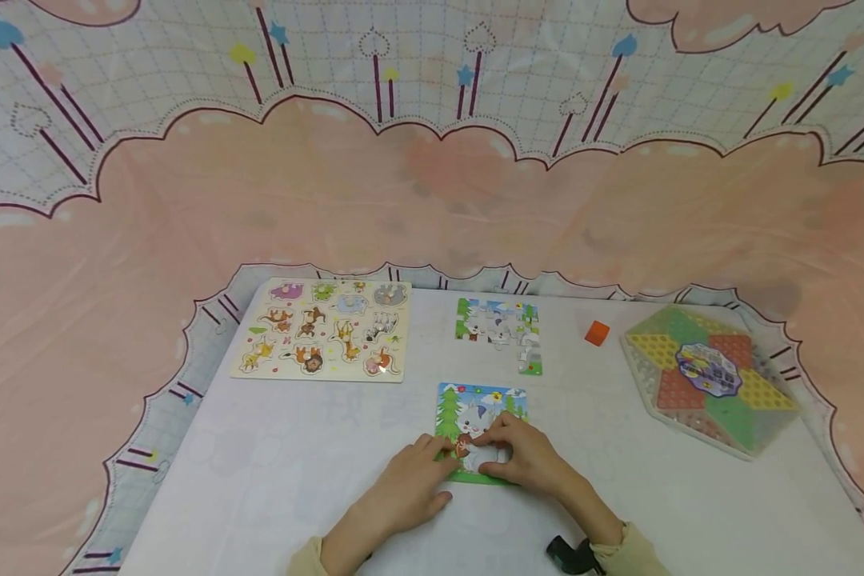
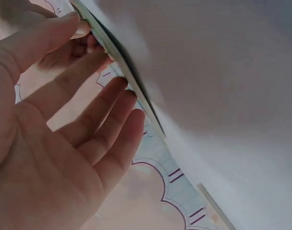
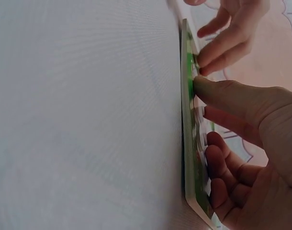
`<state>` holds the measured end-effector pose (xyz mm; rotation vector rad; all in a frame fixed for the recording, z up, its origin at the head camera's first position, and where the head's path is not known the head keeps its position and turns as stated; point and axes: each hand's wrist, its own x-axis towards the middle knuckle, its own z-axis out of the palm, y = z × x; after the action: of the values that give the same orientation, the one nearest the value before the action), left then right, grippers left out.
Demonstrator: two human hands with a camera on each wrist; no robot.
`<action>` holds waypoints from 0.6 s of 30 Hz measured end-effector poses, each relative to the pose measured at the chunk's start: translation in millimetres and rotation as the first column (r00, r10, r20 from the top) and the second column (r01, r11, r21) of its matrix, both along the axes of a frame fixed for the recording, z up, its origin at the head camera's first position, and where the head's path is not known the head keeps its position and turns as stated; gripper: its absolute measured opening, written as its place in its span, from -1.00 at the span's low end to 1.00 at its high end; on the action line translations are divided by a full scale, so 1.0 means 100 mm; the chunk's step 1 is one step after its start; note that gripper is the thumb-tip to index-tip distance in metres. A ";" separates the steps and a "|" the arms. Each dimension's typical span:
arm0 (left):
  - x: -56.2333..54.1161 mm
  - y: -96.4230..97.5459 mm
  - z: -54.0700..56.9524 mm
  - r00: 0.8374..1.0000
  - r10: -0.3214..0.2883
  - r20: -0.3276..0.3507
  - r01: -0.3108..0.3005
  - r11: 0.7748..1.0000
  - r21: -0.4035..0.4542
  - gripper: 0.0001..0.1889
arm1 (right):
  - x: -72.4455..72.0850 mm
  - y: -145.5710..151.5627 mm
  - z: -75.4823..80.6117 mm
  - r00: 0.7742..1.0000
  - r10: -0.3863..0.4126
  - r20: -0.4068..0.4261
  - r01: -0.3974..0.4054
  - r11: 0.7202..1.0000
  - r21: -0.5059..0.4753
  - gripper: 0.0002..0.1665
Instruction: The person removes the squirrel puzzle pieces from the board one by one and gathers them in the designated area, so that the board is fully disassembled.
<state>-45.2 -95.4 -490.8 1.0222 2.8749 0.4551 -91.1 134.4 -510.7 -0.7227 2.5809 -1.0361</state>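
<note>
A puzzle board (image 1: 500, 396) with a white cartoon animal, green trees and a blue sky lies flat at the middle of the table's near part. My left hand (image 1: 414, 480) rests its fingertips on the board's left side, its fingers nearly straight in the left wrist view, where the board's edge (image 2: 148, 112) is seen side-on. With thumb and index finger, my right hand (image 1: 536, 456) pinches a whitish puzzle piece (image 1: 484, 454) at the board's lower middle. In the right wrist view the thumb touches the board (image 3: 188, 158), and some pieces stand slightly proud of its surface.
Behind the board lie joined puzzle pieces (image 1: 500, 324) with a gap in the picture. An animal peg puzzle (image 1: 324, 328) is at the back left. An orange block (image 1: 597, 333) lies near a clear hexagonal box (image 1: 713, 384) of coloured pieces at right. A black object (image 1: 572, 554) shows by the right sleeve.
</note>
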 end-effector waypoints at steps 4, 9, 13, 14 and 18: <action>-0.02 -0.01 -0.02 0.999 0.037 0.019 -0.038 0.997 0.062 -0.50 | 0.00 0.00 0.00 1.000 -0.003 0.003 0.003 1.000 -0.010 -0.67; -0.04 -0.02 -0.05 0.992 0.120 0.044 -0.123 0.989 0.085 -0.49 | 0.00 0.00 0.00 1.000 -0.011 0.008 0.011 1.000 -0.013 -0.66; -0.04 -0.04 -0.07 0.977 0.207 0.056 -0.211 0.973 0.088 -0.35 | 0.00 -0.01 0.00 1.000 -0.013 0.010 0.014 1.000 -0.012 -0.66; -0.05 -0.05 -0.08 0.973 0.219 0.070 -0.225 0.970 0.095 -0.33 | 0.00 -0.01 0.00 1.000 -0.014 0.009 0.014 1.000 -0.011 -0.66; -0.09 -0.08 -0.08 0.958 0.220 0.184 -0.245 0.961 0.130 -0.26 | 0.00 -0.01 0.00 1.000 -0.017 0.013 0.017 1.000 -0.010 -0.66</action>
<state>-53.9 -103.7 -498.9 0.6243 2.8529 0.7472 -91.6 133.7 -510.3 -0.6956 2.5773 -1.0562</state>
